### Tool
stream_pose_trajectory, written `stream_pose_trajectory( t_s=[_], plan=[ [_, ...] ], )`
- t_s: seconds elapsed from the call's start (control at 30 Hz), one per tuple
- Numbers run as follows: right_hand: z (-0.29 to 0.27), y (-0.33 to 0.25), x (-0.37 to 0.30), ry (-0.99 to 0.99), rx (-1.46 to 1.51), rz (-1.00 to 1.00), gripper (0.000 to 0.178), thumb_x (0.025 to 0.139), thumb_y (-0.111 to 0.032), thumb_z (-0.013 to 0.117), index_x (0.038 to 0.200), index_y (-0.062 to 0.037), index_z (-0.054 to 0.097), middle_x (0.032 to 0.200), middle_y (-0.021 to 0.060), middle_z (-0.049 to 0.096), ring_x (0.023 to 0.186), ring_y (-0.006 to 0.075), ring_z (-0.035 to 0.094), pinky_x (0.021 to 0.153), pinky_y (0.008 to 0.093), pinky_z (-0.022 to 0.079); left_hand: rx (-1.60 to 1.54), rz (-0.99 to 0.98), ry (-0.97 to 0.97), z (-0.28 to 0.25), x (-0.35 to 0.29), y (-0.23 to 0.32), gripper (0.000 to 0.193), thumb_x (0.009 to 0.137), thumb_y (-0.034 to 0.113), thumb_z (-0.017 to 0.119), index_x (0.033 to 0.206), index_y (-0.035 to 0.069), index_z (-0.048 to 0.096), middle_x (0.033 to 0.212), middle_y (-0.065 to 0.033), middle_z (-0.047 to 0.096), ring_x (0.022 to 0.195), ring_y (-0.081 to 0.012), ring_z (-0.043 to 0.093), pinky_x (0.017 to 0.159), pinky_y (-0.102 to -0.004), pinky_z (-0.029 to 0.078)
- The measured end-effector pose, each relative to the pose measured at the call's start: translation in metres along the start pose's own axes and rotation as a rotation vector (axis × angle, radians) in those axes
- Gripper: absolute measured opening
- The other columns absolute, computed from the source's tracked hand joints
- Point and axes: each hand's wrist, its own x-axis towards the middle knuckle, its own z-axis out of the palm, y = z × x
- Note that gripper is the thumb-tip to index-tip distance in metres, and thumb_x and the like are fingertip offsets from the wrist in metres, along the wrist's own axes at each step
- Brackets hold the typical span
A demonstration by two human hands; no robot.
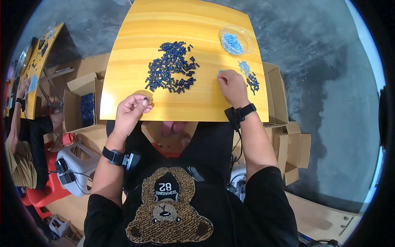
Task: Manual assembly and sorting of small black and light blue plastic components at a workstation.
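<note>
My left hand [132, 110] is over the table's near left edge, thumb and forefinger pinched on a small black part [146, 99]. Beyond it spreads a big heap of small dark, short tube-like parts [166, 68]. On the right, my right hand [235, 88] rests low over the yellow wood-grain table [197, 107] with its fingers drawn together. What its fingertips hold, if anything, I cannot make out. A few tiny light-blue pieces [221, 71] lie right by those fingertips. Just past the hand are a small pile of pale blue pieces [244, 67] and a cluster of dark parts [253, 83].
A round clear tub [248, 41] with light-blue pieces stands at the far right. Cardboard boxes flank the table: one on the left [74, 109] holding dark parts, others on the right [276, 94]. Another person's arm [15, 119] reaches to a second table at far left.
</note>
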Motion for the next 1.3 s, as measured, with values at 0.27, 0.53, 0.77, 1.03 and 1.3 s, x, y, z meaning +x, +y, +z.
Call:
stream_pose_trajectory(
  t_s=[0.27,0.53,0.77,1.03,1.3],
  plan=[
    [0.003,-0.002,-0.003,-0.062,0.083,0.025,0.01,0.077,-0.009,0.057,0.077,-0.0011,0.063,0.079,0.0158,0.062,0.077,0.0333,0.059,0.069,0.0392,0.048,-0.006,0.012,0.004,0.0,0.0,-0.002,0.014,0.09,0.01,0.056,0.101,0.001,0.058,0.093,-0.0071,0.064,0.082,-0.0126,0.063,0.075,-0.0237,0.051],
    [-0.015,-0.001,-0.015,-0.032,0.123,0.037,0.008,0.073,-0.003,0.06,0.079,-0.0005,0.065,0.075,0.0161,0.062,0.069,0.0305,0.061,0.064,0.035,0.049,-0.021,0.033,-0.013,-0.001,0.0,-0.002,0.014,0.091,0.011,0.055,0.101,0.001,0.058,0.093,-0.0068,0.064,0.083,-0.0128,0.063,0.075,-0.0243,0.051],
    [-0.02,-0.004,-0.022,-0.071,0.103,0.029,0.008,0.074,-0.002,0.062,0.081,-0.0005,0.065,0.074,0.0165,0.062,0.067,0.0299,0.061,0.062,0.0324,0.049,-0.053,0.027,-0.024,-0.001,0.001,-0.003,0.013,0.09,0.006,0.056,0.101,0.0,0.058,0.094,-0.0069,0.064,0.084,-0.0135,0.063,0.077,-0.0261,0.052],
    [-0.008,-0.021,-0.029,-0.155,0.083,-0.075,0.01,0.077,-0.008,0.059,0.078,0.0013,0.063,0.075,0.0173,0.059,0.072,0.0337,0.057,0.066,0.0393,0.048,-0.051,0.016,-0.005,0.001,-0.001,-0.004,0.014,0.089,0.007,0.057,0.102,0.0,0.058,0.094,-0.0072,0.064,0.084,-0.014,0.063,0.077,-0.0263,0.052],
    [0.001,-0.028,-0.025,-0.153,-0.082,-0.05,0.008,0.075,-0.006,0.056,0.069,0.0002,0.056,0.074,0.0181,0.056,0.07,0.0354,0.056,0.065,0.0432,0.046,-0.099,0.032,-0.008,-0.002,0.004,-0.009,0.015,0.089,0.007,0.058,0.102,-0.001,0.057,0.094,-0.0078,0.064,0.083,-0.0142,0.063,0.077,-0.0264,0.053]
  ],
)
